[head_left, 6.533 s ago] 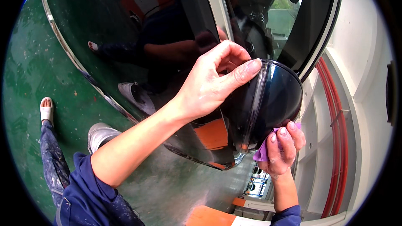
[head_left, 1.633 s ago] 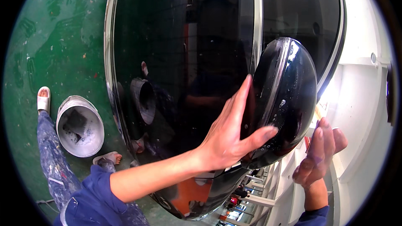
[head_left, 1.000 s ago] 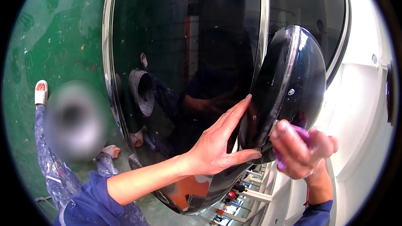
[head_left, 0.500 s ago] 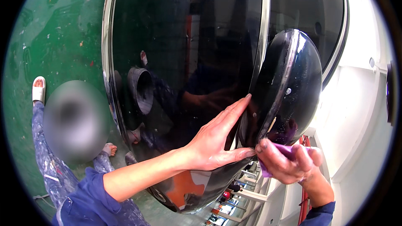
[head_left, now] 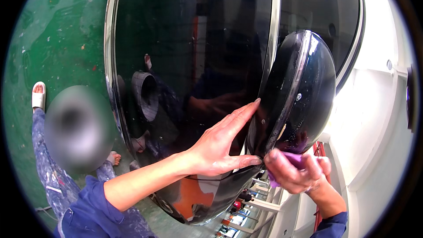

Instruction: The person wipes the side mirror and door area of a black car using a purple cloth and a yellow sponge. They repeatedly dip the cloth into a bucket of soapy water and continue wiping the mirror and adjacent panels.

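A rounded black side mirror [head_left: 310, 88] with a strip along its shell stands out from a glossy dark car door [head_left: 172, 26]. Wet-looking droplets and pale specks dot its surface. My right hand [head_left: 299, 176] pinches a thin, bent purple sheet [head_left: 294, 160] at the mirror's lower end; whether it is cloth or abrasive paper I cannot tell. My left hand [head_left: 216, 147] holds nothing. Its fingers stretch out straight, thumb spread, lying by the mirror's base, with the thumb tip close to the right fingertips.
Bright metal trim [head_left: 109, 39] edges the car on the left, and another strip [head_left: 272, 22] runs beside the window [head_left: 321, 9]. Green floor [head_left: 61, 39] spreads at the left, under a foot in a white sandal [head_left: 38, 97]. White beams [head_left: 374, 88] and red pipes [head_left: 319, 150] appear at the right.
Both hands and the car appear shifted slightly left in view. My right hand, still gripping the purple sheet, stays at the mirror's lower end; my left hand keeps its spread pose.
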`<state>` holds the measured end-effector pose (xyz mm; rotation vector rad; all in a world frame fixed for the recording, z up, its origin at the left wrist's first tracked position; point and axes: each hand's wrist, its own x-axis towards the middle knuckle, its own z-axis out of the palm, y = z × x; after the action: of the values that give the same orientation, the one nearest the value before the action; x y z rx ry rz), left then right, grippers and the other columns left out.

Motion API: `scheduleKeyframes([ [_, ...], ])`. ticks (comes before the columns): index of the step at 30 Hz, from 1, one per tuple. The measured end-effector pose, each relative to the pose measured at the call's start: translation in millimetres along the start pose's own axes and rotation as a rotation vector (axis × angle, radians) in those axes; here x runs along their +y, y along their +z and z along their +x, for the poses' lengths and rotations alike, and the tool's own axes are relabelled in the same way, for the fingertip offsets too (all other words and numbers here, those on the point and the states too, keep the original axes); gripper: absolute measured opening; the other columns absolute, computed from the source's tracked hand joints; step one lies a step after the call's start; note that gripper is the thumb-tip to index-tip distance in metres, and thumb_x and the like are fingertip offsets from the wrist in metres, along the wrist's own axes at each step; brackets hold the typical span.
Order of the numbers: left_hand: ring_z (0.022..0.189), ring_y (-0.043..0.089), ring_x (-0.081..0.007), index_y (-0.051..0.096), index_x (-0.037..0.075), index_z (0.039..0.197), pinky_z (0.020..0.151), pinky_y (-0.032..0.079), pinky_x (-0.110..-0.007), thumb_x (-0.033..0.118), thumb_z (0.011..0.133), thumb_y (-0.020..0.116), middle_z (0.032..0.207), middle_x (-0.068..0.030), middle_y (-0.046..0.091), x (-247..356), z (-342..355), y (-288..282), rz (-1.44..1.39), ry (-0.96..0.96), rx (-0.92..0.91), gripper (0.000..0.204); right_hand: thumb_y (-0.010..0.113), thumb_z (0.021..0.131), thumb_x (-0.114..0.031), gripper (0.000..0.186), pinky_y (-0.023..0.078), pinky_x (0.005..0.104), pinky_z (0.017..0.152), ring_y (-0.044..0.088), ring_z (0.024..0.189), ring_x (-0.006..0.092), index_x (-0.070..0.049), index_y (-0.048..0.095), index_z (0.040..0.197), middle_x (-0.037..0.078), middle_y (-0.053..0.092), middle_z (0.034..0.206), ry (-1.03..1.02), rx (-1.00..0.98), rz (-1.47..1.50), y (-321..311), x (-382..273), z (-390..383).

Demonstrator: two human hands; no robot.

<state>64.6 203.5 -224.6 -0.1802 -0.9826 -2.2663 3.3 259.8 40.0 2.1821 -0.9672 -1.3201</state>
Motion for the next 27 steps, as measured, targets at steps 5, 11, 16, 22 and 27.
scheduleKeyframes([
  [5,0.154,0.035,-0.0415,0.019,0.002,0.167,0.125,0.033,-0.047,0.04,0.085,0.087,0.167,-0.0244,0.034,-0.2,0.8,3.8,0.001,-0.017,-0.022,0.113,0.06,0.096,-0.053,0.041,0.035,0.0464,0.108,0.044,0.116,0.0203,-0.039,0.069,0.133,-0.025,0.059,0.143,-0.057,0.001,-0.117,1.2,0.8,-10.6],
  [11,0.152,0.039,-0.0392,0.022,-0.001,0.166,0.125,0.033,-0.046,0.047,0.089,0.083,0.164,-0.0251,0.036,2.5,1.0,-3.1,-0.053,-0.027,-0.006,0.11,0.071,0.089,-0.044,0.028,0.03,0.0422,0.106,0.043,0.115,0.0184,-0.039,0.079,0.116,-0.025,0.066,0.133,0.085,0.018,0.057,0.5,-8.1,-0.5],
  [16,0.145,0.044,-0.0333,0.023,-0.005,0.164,0.122,0.034,-0.046,0.057,0.092,0.078,0.159,-0.0246,0.039,24.7,24.8,-0.6,-0.274,-0.066,0.149,0.11,0.069,0.088,-0.049,0.031,0.033,0.0383,0.106,0.045,0.107,0.0163,-0.043,0.075,0.118,-0.031,0.063,0.134,0.19,-0.007,0.294,-24.9,-50.9,-48.3],
  [22,0.148,0.038,-0.0342,0.023,-0.005,0.164,0.124,0.029,-0.045,0.044,0.094,0.08,0.159,-0.0225,0.038,29.6,22.5,32.4,-0.309,-0.075,0.298,0.103,0.071,0.092,-0.063,0.073,0.036,0.0505,0.086,0.042,0.108,0.0352,-0.027,0.048,0.151,0.018,0.044,0.127,0.584,0.1,0.653,-43.5,-84.7,-73.2],
  [27,0.149,0.037,-0.0363,0.02,-0.005,0.165,0.126,0.026,-0.046,0.042,0.09,0.084,0.16,-0.0235,0.036,25.4,2.8,42.3,-0.277,-0.101,0.323,0.109,0.07,0.097,-0.042,0.069,0.04,0.0524,0.087,0.047,0.104,0.0352,0.0,0.046,0.147,0.022,0.044,0.124,0.749,0.03,0.716,-55.6,-105.1,-77.9],
])
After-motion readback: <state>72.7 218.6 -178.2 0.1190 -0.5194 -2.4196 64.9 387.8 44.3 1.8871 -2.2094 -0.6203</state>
